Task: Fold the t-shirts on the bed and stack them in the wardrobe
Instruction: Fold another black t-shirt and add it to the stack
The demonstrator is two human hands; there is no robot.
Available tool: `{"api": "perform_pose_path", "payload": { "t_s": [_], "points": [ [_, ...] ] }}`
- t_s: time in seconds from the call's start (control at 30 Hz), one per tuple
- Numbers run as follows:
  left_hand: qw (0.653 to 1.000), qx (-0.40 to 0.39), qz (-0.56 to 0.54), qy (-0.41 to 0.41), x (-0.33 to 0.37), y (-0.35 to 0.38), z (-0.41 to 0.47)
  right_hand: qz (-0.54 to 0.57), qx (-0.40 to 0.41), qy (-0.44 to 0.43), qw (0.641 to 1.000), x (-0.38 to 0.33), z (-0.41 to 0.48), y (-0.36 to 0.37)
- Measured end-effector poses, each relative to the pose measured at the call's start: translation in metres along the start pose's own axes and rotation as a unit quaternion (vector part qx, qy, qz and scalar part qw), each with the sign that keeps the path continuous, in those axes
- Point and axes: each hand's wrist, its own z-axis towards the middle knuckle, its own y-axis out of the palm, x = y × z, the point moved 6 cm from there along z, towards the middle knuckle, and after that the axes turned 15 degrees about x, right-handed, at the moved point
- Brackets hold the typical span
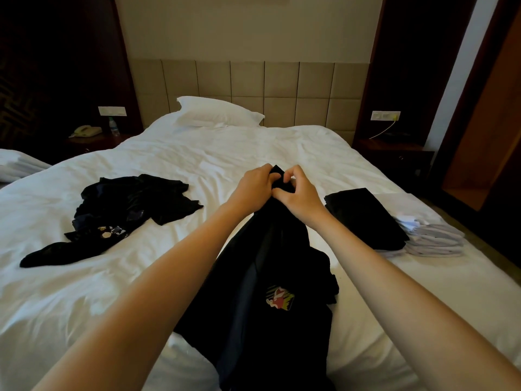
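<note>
Stood at the foot of the bed (pixel 197 153). White sheet, creased all over. Bed sides noted as seen from the foot.

Beyond the bed's left side, up by its head: a dark nightstand (pixel 93 142). On it sat a pale telephone (pixel 86 131) and a clear water bottle (pixel 114 127), upright, just right of the phone.

Left half of the bed: a loose heap of dark t-shirts (pixel 127 204), unfolded. Sleeves trailed toward the foot, and a small print showed on one.

Head of the bed: one white pillow (pixel 217 112), lying in front of the padded beige headboard (pixel 282 88).

Middle of the bed: the person's two bare arms reached forward. Left hand (pixel 255 183) and right hand (pixel 300 194) were close together, fingers curled, both pinching the far end of a black t-shirt (pixel 267 320). The shirt was lifted at that end and ran back toward the foot of the bed, bunched lengthwise. A red-and-yellow badge (pixel 280 297) on it faced up.

Right half of the bed: a folded black stack (pixel 363 215), neat. Lying against it, at the bed's right edge, was a folded pile of pale garments (pixel 434 238).

Beyond the bed's right side: a second nightstand (pixel 394 153), and above it a wall socket (pixel 385 115) with a yellow cable hanging down. Farther right stood a brown wooden unit (pixel 485 122), open at the front. It was probably the wardrobe, though only a slice of it was in sight.
</note>
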Motion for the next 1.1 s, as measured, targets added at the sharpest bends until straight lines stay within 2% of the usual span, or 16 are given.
{"api": "perform_pose_path", "payload": {
  "t_s": [0.07, 0.13, 0.27, 0.43, 0.5, 0.57, 0.63, 0.8, 1.0, 1.03, 1.1],
  "points": [
    [1.0, 0.012, -0.01, -0.009, 0.0, -0.003, 0.002, -0.096, -0.011, -0.031, 0.995, 0.0, 0.0, 0.0],
    [1.0, 0.022, -0.011, 0.002, 0.0, -0.008, 0.004, -0.164, -0.051, -0.02, 0.985, 0.004, -0.002, 0.005],
    [1.0, -0.001, -0.009, 0.019, -0.001, -0.015, 0.005, -0.104, -0.059, 0.047, 0.992, 0.008, -0.004, 0.012],
    [0.999, 0.011, -0.023, 0.021, -0.008, -0.02, 0.001, -0.217, -0.043, 0.056, 0.974, 0.008, 0.001, 0.002],
    [0.999, 0.018, -0.016, 0.027, -0.01, -0.021, 0.0, -0.264, -0.094, 0.053, 0.958, 0.013, 0.002, 0.0],
    [0.999, 0.027, -0.017, 0.025, -0.011, -0.023, 0.0, -0.248, -0.181, 0.07, 0.949, 0.022, -0.003, 0.001],
    [0.999, 0.036, -0.033, 0.006, -0.016, -0.026, 0.001, -0.219, -0.228, 0.082, 0.945, 0.029, -0.009, -0.002],
    [0.994, 0.08, -0.056, -0.046, -0.033, -0.034, 0.007, -0.149, -0.147, 0.038, 0.977, 0.021, 0.006, -0.018],
    [0.98, 0.153, -0.099, -0.084, -0.033, -0.044, 0.021, -0.186, -0.016, -0.098, 0.978, -0.001, 0.022, -0.04],
    [0.978, 0.161, -0.103, -0.084, -0.031, -0.045, 0.023, -0.186, -0.014, -0.109, 0.976, -0.003, 0.021, -0.041],
    [0.977, 0.17, -0.101, -0.083, -0.027, -0.047, 0.025, -0.173, -0.083, -0.09, 0.977, 0.004, 0.017, -0.035]
  ]
}}
